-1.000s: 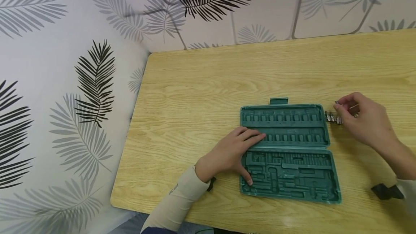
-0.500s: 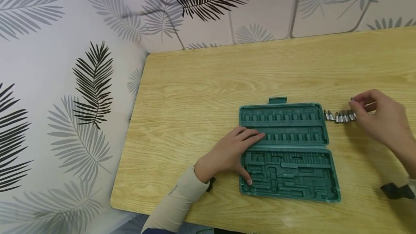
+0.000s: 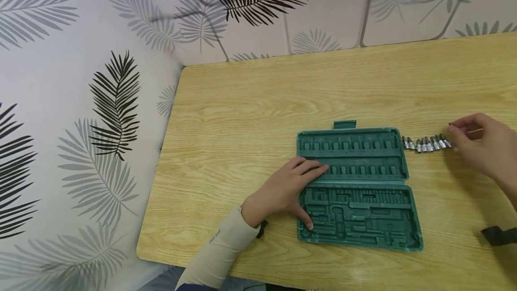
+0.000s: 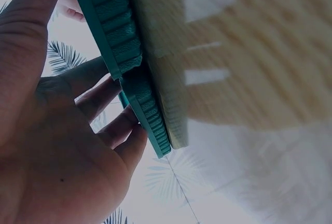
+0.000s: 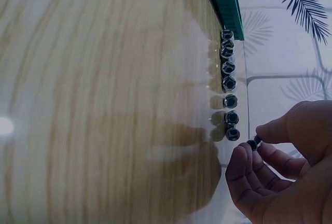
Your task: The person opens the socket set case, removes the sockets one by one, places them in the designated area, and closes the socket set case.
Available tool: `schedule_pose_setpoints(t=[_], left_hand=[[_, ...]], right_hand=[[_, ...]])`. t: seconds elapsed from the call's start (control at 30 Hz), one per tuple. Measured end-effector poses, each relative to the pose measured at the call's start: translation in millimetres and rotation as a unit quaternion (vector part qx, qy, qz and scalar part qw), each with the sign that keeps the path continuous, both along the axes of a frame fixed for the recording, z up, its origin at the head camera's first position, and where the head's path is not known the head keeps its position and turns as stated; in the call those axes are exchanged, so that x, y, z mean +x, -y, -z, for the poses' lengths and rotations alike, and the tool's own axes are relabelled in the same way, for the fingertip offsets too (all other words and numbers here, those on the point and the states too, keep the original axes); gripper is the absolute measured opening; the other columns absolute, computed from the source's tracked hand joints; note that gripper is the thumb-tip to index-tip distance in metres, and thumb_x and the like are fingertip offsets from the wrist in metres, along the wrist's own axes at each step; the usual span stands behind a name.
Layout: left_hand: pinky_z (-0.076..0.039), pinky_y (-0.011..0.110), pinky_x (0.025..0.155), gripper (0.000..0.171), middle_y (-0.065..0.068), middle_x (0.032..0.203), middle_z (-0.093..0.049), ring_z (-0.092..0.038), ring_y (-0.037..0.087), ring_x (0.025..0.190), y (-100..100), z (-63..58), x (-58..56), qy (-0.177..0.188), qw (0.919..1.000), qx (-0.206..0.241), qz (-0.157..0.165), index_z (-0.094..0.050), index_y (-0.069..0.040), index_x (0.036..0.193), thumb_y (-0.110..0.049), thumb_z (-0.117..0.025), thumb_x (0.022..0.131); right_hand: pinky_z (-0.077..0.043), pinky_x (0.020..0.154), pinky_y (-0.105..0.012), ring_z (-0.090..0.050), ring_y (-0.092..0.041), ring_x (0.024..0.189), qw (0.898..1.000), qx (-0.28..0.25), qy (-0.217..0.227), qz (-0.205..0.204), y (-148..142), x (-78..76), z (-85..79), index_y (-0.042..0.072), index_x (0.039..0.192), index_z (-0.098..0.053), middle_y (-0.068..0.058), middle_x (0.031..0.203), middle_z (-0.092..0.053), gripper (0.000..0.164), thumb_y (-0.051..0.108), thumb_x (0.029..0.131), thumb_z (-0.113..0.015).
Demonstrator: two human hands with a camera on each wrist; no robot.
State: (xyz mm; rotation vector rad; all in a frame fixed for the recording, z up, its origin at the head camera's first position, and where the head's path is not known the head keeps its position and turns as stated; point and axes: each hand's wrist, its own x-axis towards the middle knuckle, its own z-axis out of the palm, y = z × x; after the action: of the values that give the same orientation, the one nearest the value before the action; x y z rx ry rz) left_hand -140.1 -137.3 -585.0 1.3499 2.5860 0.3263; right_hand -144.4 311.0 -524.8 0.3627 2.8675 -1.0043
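A green plastic tool case [image 3: 359, 218] lies unfolded on the table, its moulded slots facing up. My left hand [image 3: 284, 192] rests over its left side, fingers on the upper half and thumb on the lower; in the left wrist view the fingertips [image 4: 136, 140] meet the case's rim. Between thumb and fingers, my right hand [image 3: 486, 147] pinches a small bit socket [image 5: 252, 144], mostly covered in the head view. Just left of that hand, several metal bit sockets [image 3: 425, 144] stand in a row running from the case's upper right side, dark tips pointing away.
The wood-grain table [image 3: 242, 116] reaches back to a wall [image 3: 258, 26] patterned with leaves. A second patterned wall [image 3: 76, 84] stands to the left. The case's latch [image 3: 345, 124] sticks out at its far edge.
My right hand has moved right along the row with the bit socket pinched, bringing more of the standing pieces into view. The left hand and the case hold their places.
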Motion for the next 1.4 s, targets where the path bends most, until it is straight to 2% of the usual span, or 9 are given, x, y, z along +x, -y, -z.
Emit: schedule_pose_setpoints(t=[0.17, 0.27, 0.53, 0.57, 0.8, 0.9, 1.03, 1.2, 1.4], left_hand=[[-0.039, 0.041, 0.129, 0.156, -0.003, 0.173, -0.043, -0.044, 0.022, 0.151, -1, -5.0, 0.2, 0.02, 0.9998, -0.006, -0.004, -0.027, -0.028, 0.176, -0.097, -0.084, 0.048], [-0.039, 0.041, 0.129, 0.156, -0.003, 0.173, -0.043, -0.044, 0.022, 0.151, -1, -4.1, 0.1, 0.021, 0.9997, -0.008, -0.006, -0.027, -0.028, 0.176, -0.096, -0.084, 0.048], [-0.04, 0.041, 0.129, 0.156, -0.003, 0.173, -0.043, -0.044, 0.022, 0.151, 0, -3.3, 0.5, 0.021, 0.9998, 0.002, -0.004, -0.026, -0.028, 0.176, -0.098, -0.082, 0.048], [-0.04, 0.04, 0.129, 0.155, -0.001, 0.172, -0.043, -0.044, 0.023, 0.151, -2, -13.6, 1.8, 0.025, 0.9997, -0.004, -0.005, -0.028, -0.026, 0.176, -0.095, -0.084, 0.049], [-0.041, 0.039, 0.128, 0.156, -0.003, 0.173, -0.042, -0.043, 0.021, 0.151, 1, 2.2, 0.3, 0.001, 1.0, 0.004, 0.0, -0.022, -0.029, 0.177, -0.103, -0.072, 0.049], [-0.038, 0.041, 0.13, 0.155, -0.002, 0.174, -0.041, -0.042, 0.023, 0.152, 0, -2.9, 0.8, 0.035, 0.9993, 0.012, -0.005, -0.025, -0.028, 0.176, -0.097, -0.081, 0.049], [-0.037, 0.043, 0.131, 0.152, 0.001, 0.173, -0.043, -0.043, 0.026, 0.153, -2, -25.4, 3.9, 0.051, 0.9986, 0.0, -0.01, -0.031, -0.024, 0.175, -0.089, -0.09, 0.05], [-0.037, 0.042, 0.131, 0.154, 0.001, 0.174, -0.041, -0.042, 0.025, 0.154, -2, -20.0, 2.7, 0.069, 0.9975, 0.007, -0.014, -0.03, -0.025, 0.175, -0.088, -0.091, 0.049], [-0.038, 0.042, 0.13, 0.153, 0.0, 0.174, -0.042, -0.042, 0.025, 0.153, -1, -17.1, 1.8, 0.058, 0.9982, 0.006, -0.009, -0.03, -0.025, 0.175, -0.09, -0.089, 0.049]], right_hand=[[-0.043, 0.052, -0.017, -0.052, 0.01, 0.079, 1.0, 0.004, -0.004, -0.001, -6, -1.0, 7.3, -0.009, 0.131, -0.061, -0.036, 0.124, -0.063, 0.042, 0.029, 0.113, -0.056], [-0.045, 0.052, -0.019, -0.039, 0.02, 0.076, 1.0, 0.005, 0.003, -0.003, -7, -1.7, 7.6, -0.009, 0.131, -0.062, -0.035, 0.122, -0.063, 0.042, 0.028, 0.113, -0.056], [-0.041, 0.054, -0.021, -0.063, -0.042, 0.094, 0.999, 0.028, 0.029, -0.016, -3, -1.5, 0.2, -0.012, 0.13, -0.064, -0.04, 0.122, -0.064, 0.039, 0.021, 0.114, -0.053], [-0.041, 0.054, -0.021, -0.063, -0.046, 0.096, 0.999, 0.029, 0.029, -0.018, -2, -1.3, -0.5, -0.013, 0.13, -0.064, -0.041, 0.122, -0.064, 0.038, 0.02, 0.114, -0.052], [-0.04, 0.055, -0.021, -0.063, -0.024, 0.081, 0.999, 0.03, 0.029, -0.026, -4, -1.6, 0.6, -0.014, 0.129, -0.065, -0.042, 0.121, -0.066, 0.036, 0.016, 0.114, -0.051], [-0.039, 0.055, -0.021, -0.059, -0.017, 0.079, 0.999, 0.03, 0.027, -0.025, -4, -0.6, 1.2, -0.014, 0.129, -0.065, -0.041, 0.119, -0.066, 0.036, 0.016, 0.114, -0.051], [-0.037, 0.057, -0.018, -0.062, -0.034, 0.09, 0.999, 0.025, 0.024, -0.021, -3, 1.8, 2.3, -0.014, 0.131, -0.063, -0.041, 0.124, -0.064, 0.038, 0.017, 0.115, -0.048], [-0.035, 0.059, -0.012, -0.057, -0.012, 0.087, 1.0, 0.016, 0.01, -0.017, -4, 2.6, 4.9, -0.012, 0.133, -0.063, -0.041, 0.129, -0.064, 0.04, 0.02, 0.115, -0.047], [-0.033, 0.057, -0.009, -0.062, -0.049, 0.109, 1.0, 0.002, 0.01, -0.002, -3, 3.6, 9.1, -0.012, 0.138, -0.06, -0.039, 0.131, -0.06, 0.046, 0.025, 0.116, -0.043]])
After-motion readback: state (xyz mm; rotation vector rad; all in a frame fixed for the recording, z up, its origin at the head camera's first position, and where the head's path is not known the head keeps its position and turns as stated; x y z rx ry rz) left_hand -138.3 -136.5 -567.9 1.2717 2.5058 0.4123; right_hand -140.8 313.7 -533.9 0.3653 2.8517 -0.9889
